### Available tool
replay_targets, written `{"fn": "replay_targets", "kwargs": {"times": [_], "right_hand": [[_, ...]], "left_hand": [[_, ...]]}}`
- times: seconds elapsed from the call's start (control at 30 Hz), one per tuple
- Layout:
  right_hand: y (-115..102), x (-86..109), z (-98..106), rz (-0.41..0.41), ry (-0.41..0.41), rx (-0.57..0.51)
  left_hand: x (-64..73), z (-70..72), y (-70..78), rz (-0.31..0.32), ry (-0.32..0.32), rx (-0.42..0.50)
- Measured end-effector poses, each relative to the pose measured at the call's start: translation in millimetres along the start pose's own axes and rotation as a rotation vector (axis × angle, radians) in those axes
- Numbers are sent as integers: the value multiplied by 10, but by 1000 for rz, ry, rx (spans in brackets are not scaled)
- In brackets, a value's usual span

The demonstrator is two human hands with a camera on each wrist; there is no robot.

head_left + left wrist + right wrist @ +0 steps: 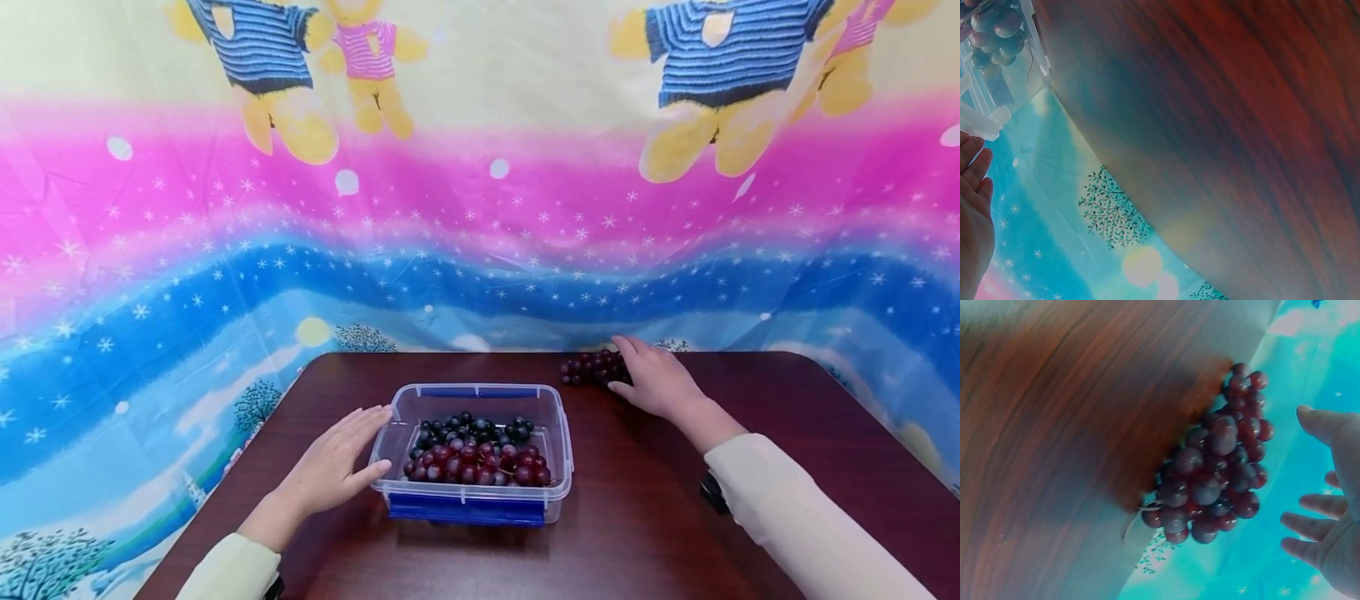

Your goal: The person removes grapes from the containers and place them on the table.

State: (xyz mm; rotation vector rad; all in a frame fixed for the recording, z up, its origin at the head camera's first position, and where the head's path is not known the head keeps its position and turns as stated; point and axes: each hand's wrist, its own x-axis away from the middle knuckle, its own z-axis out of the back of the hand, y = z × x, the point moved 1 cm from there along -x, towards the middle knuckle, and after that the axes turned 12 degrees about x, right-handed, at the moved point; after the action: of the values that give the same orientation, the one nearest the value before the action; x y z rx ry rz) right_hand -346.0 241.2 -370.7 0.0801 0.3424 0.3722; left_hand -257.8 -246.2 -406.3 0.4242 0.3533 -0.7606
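Observation:
A clear plastic container (pixel 557 454) with blue clips stands on the table, in the middle of the head view. Inside it, a bunch of red grapes (pixel 480 465) lies in front of a bunch of near-black grapes (pixel 477 427). My left hand (pixel 333 462) is at the container's left side, fingers straight and fingertips right at the rim. Near the table's back edge lies another bunch of dark red grapes (pixel 591 368), its stem visible in the right wrist view. My right hand (pixel 660 382) is beside that bunch, fingers spread and apart from the grapes (pixel 1216 469).
The dark wooden table (pixel 630 517) has rounded back corners. Behind and around it hangs a printed cloth (pixel 480 208) with bears and snowflakes, close against the table's back edge.

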Motion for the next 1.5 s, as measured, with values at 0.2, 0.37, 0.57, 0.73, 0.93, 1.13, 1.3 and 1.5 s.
{"fn": "replay_targets", "kwargs": {"times": [0.2, 0.37, 0.57, 0.73, 0.93, 1.13, 1.3, 1.5], "right_hand": [[-139, 57, 134, 46, 125, 7], [-326, 86, 263, 86, 217, -7], [-579, 145, 397, 114, 237, -54], [-783, 169, 481, 168, 292, -77], [-1041, 193, 516, 270, 354, -99], [-1283, 195, 533, 344, 333, -110], [-1439, 184, 532, 379, 308, -143], [-1629, 162, 518, 423, 251, -187]], "left_hand": [[-2, 3, -4, -9, 0, 0], [3, 0, -3, -11, 7, -6], [10, 0, 5, 12, 3, 2], [10, 2, 5, 11, 1, 0], [12, -1, 9, 31, 0, -8], [18, -6, 11, 47, -3, -4], [22, -7, 11, 43, -2, -3], [13, -6, 14, 48, -1, -9]]}}
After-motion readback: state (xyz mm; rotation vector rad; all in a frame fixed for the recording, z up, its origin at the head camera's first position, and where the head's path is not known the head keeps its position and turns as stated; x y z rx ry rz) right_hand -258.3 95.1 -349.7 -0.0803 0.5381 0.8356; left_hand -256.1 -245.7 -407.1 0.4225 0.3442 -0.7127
